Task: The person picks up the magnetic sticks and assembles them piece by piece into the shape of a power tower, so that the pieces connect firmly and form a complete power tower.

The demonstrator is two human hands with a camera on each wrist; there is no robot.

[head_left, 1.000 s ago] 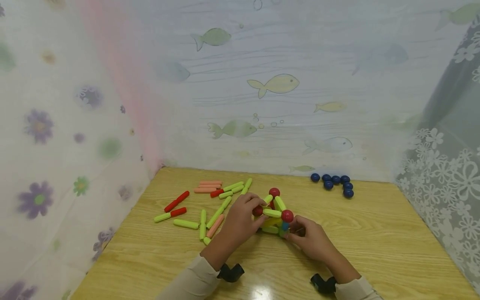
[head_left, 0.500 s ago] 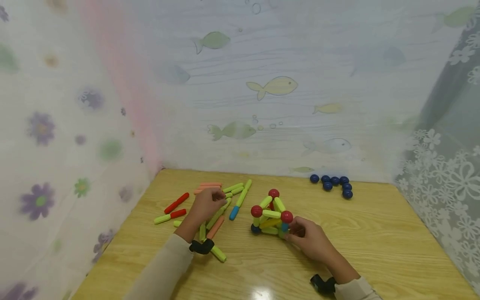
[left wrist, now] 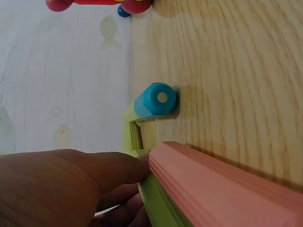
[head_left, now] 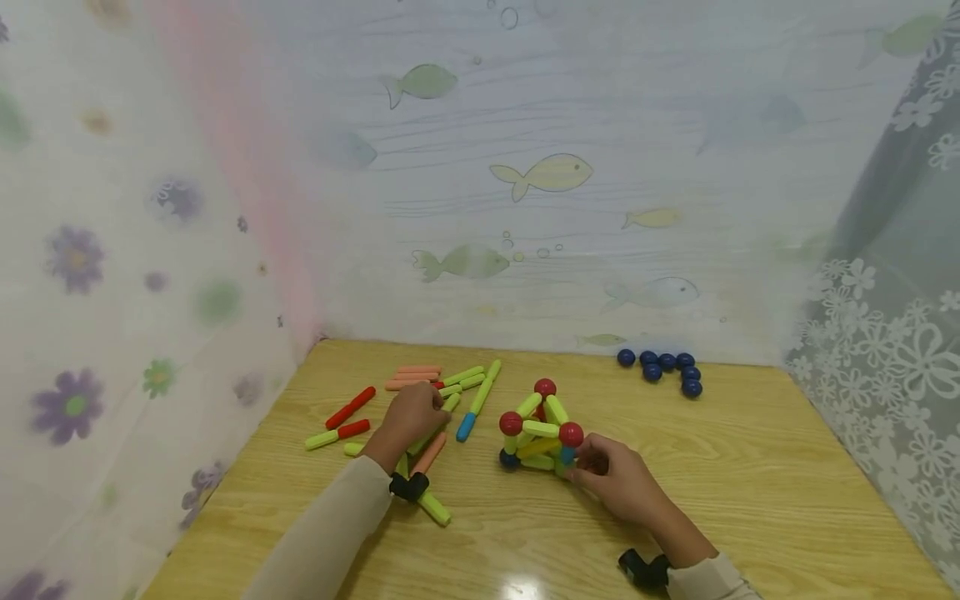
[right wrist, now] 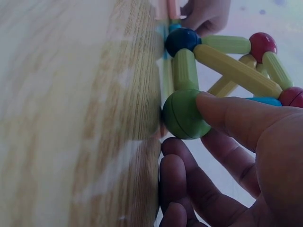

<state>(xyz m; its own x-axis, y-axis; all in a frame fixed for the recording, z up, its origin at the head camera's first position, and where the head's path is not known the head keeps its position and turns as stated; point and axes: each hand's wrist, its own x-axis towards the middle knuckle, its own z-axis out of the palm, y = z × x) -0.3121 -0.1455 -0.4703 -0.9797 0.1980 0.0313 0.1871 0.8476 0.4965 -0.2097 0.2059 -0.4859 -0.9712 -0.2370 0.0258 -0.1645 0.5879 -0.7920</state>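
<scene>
A frame of yellow-green, yellow and blue magnetic sticks (head_left: 541, 430) joined by balls stands on the table, with red balls (head_left: 511, 423) at its top corners. My right hand (head_left: 618, 477) holds its near lower corner, thumb and fingers around a green ball (right wrist: 182, 116). A dark blue ball (right wrist: 182, 41) forms another lower corner. My left hand (head_left: 408, 417) is down among the loose sticks at the left. In the left wrist view its fingers pinch a yellow-green stick (left wrist: 163, 205), beside a salmon stick (left wrist: 222, 184). Part of that stick is hidden by the hand.
A blue-tipped yellow-green stick (head_left: 480, 400) lies between the left hand and the frame. Red sticks (head_left: 351, 407) and several salmon sticks (head_left: 416, 379) lie farther left and back. Several dark blue balls (head_left: 667, 362) sit at the back right, near the patterned curtain (head_left: 555, 250).
My left hand has let go of the frame's top left red ball and moved left, down onto the loose sticks. My right hand has stayed on the frame's lower corner.
</scene>
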